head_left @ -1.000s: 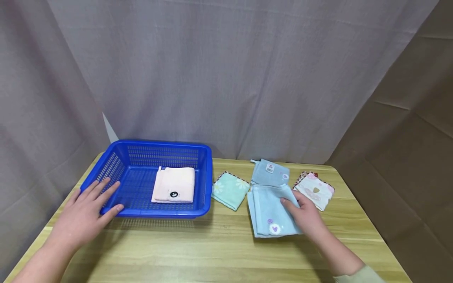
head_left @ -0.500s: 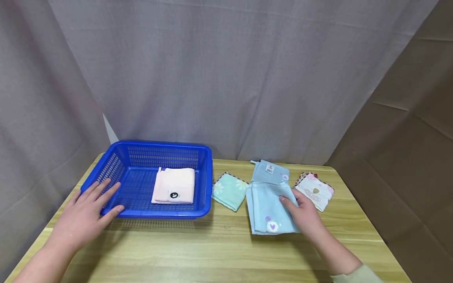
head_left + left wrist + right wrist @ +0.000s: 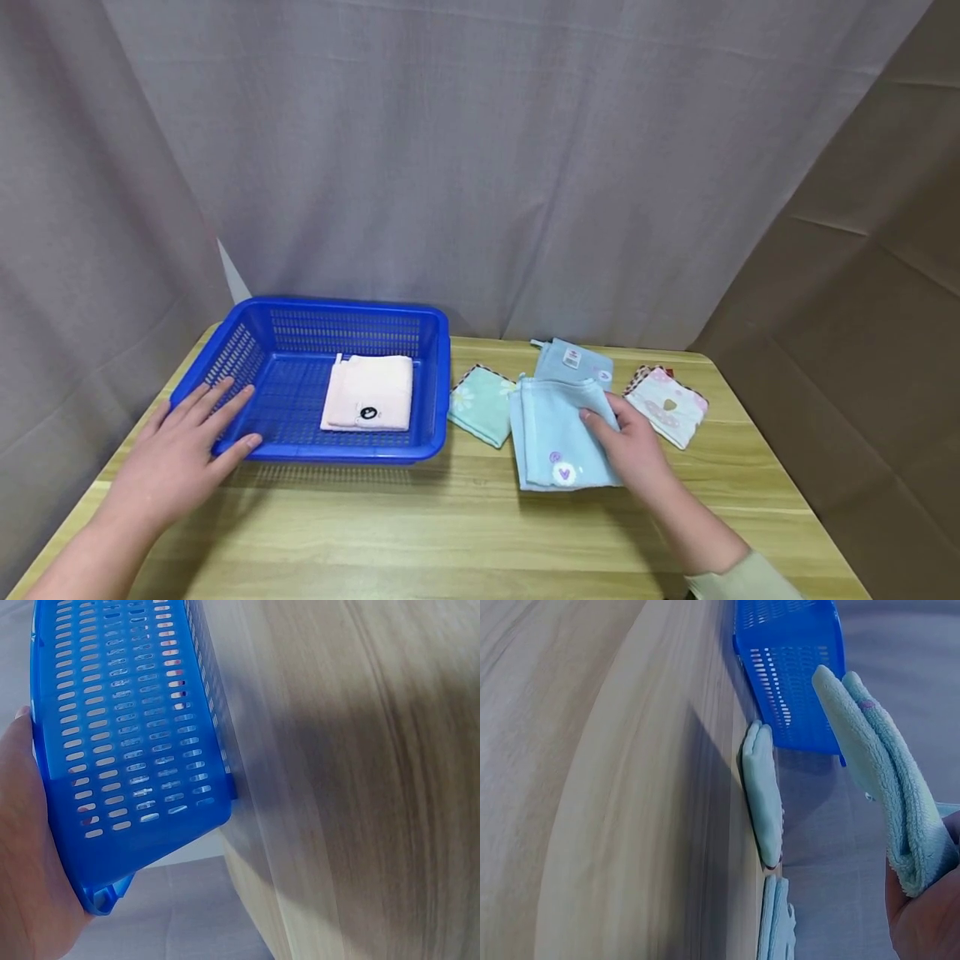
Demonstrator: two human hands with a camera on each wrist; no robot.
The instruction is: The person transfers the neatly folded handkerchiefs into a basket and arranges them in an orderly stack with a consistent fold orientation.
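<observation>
The right hand (image 3: pixel 633 442) pinches a folded pale-blue towel (image 3: pixel 562 433) above the worktop (image 3: pixel 450 542), its plush face printed with a purple heart on a white patch. I see it nearly square, with no clear long axis; the printed edge faces the person, and my right wrist view shows its layers tilted clear of the wood. The left hand (image 3: pixel 176 454) lies spread over the near left corner of a blue basket (image 3: pixel 337 453), touching its rim. Between the raised towel and the basket lies a mint cloth (image 3: pixel 480 412), one corner hidden from me. A pale pink towel (image 3: pixel 369 392) lies inside the basket. Beyond are a white cloth (image 3: pixel 675 404) at right, a second blue towel (image 3: pixel 551 360), partly blocked by the first, and a grey curtain (image 3: pixel 450 167).
</observation>
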